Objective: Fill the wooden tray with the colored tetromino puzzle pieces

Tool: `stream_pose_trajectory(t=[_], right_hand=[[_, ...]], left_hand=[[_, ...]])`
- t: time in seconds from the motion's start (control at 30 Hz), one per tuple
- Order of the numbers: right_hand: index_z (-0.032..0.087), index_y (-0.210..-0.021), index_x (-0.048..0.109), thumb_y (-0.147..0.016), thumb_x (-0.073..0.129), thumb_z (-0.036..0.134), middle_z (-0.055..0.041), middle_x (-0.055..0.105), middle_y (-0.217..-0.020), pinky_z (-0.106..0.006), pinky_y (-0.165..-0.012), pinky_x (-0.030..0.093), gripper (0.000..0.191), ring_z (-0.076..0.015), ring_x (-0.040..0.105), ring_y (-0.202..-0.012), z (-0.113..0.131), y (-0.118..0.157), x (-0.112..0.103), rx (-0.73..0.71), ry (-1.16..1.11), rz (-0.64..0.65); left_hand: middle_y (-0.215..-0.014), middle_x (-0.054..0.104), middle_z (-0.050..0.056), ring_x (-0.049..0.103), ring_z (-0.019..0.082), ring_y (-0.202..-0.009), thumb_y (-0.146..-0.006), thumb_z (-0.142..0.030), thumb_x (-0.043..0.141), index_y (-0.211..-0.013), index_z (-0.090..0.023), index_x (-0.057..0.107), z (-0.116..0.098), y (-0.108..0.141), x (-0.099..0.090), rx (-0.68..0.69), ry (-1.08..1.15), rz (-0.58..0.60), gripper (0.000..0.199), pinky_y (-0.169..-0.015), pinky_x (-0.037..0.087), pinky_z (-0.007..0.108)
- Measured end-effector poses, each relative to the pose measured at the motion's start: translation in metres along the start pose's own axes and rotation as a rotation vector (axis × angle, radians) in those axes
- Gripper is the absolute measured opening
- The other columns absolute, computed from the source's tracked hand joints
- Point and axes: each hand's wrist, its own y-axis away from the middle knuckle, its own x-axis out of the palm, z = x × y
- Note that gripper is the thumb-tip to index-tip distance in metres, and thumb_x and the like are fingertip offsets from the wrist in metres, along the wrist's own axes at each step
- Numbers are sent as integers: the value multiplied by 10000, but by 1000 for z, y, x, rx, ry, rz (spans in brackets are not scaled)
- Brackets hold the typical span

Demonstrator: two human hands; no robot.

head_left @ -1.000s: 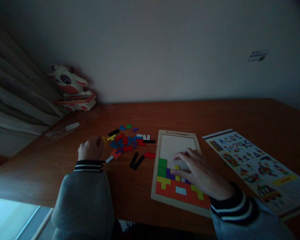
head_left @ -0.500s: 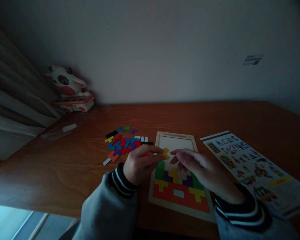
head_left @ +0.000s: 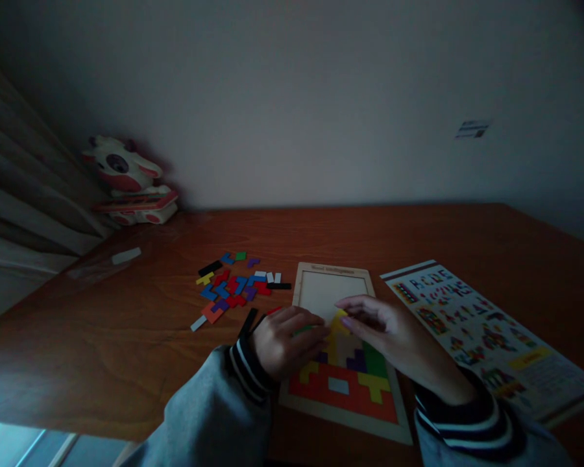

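My right hand (head_left: 379,327) is over the wooden puzzle board (head_left: 343,425), thumb and index finger closed around a small yellow puzzle piece (head_left: 341,314). My left hand (head_left: 289,340) rests over the board's left side, its fingers stretched out and tips near that piece; nothing shows in it. In the lower part of the board lie fitted orange-red, yellow, purple and green pieces, with a pale rectangle (head_left: 339,386) among the orange-red. The upper part shows its bare pale base. My left fingers partly cover the green and purple pieces on that side.
Loose coloured puzzle pieces (head_left: 236,285) lie scattered left of the board. A printed pattern sheet (head_left: 486,337) is on the right. A cow-shaped toy (head_left: 131,181) stands at the back left by the curtain (head_left: 34,194). A white strip (head_left: 126,255) lies near the table's left edge.
The yellow piece, earlier at my left fingertips, is now lower over the board at my right fingers. My left hand has moved down and flattened. The view has shifted slightly.
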Motion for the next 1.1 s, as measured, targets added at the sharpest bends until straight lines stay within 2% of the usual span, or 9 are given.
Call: stream_pose_trajectory(t=[0.13,0.4,0.67,0.8,0.97,1.1], right_hand=[[234,-1107,692,-899,565,391,-50,744,-1030,-325,-831,558,289,-193,695,-938,-2,3,-7,5,143,36],[269,-1011,746,-881,584,288,-32,761,-1018,-350,-839,543,209,-212,704,-930,9,6,2,-30,302,94],[270,-1019,725,-783,700,226,-52,681,-1042,-389,-920,489,241,-234,631,-1018,-12,2,4,-111,472,74],[262,-1041,696,-783,712,223,-50,657,-1066,-394,-925,470,261,-231,617,-1030,-13,3,3,-110,526,74],[236,-978,687,-880,631,334,-56,656,-1009,-389,-880,468,149,-222,624,-967,-6,4,5,-121,558,27],[221,-910,691,-929,568,337,-49,654,-952,-377,-850,457,171,-211,630,-919,-3,4,5,-113,592,12]], left_hand=[[-945,750,73,691,176,-879,-897,-201,600,-1025,-160,689,2,6,6,45,16,57,162,-792,591,288],[-882,760,31,692,163,-882,-867,-246,616,-877,-188,721,-2,12,10,81,77,159,121,-806,572,289],[-858,765,29,696,154,-809,-876,-251,592,-822,-184,720,-4,9,6,87,104,166,155,-753,561,286],[-866,767,21,694,159,-809,-872,-253,600,-840,-190,722,-4,10,6,66,104,159,141,-729,551,294],[-865,765,10,687,153,-810,-866,-248,609,-844,-188,719,-5,9,6,63,106,154,127,-743,554,287],[-850,765,17,679,160,-790,-858,-254,607,-818,-192,717,-4,8,5,81,99,159,133,-723,555,285]])
